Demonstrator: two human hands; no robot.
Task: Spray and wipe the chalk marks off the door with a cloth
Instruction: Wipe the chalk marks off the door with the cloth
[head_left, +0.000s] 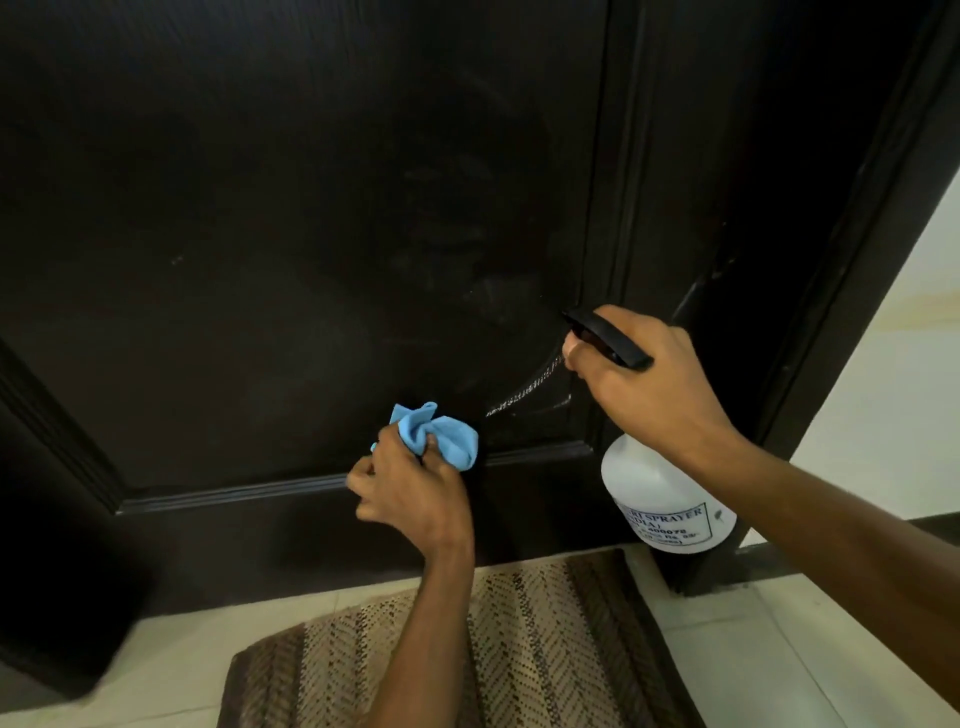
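A dark brown panelled door (270, 218) fills most of the view. A curved white chalk mark (524, 392) shows low on its panel, with faint smears above it. My left hand (410, 491) grips a bunched blue cloth (441, 434) against the door just left of the mark. My right hand (644, 384) holds a white spray bottle (670, 501) by its black trigger head (608, 338), with the nozzle pointing left at the door close to the mark's upper end.
A brown and beige striped doormat (519, 639) lies on the pale tiled floor (810, 639) below the door. The dark door frame (852, 291) runs up the right side, with a cream wall (914, 364) beyond it.
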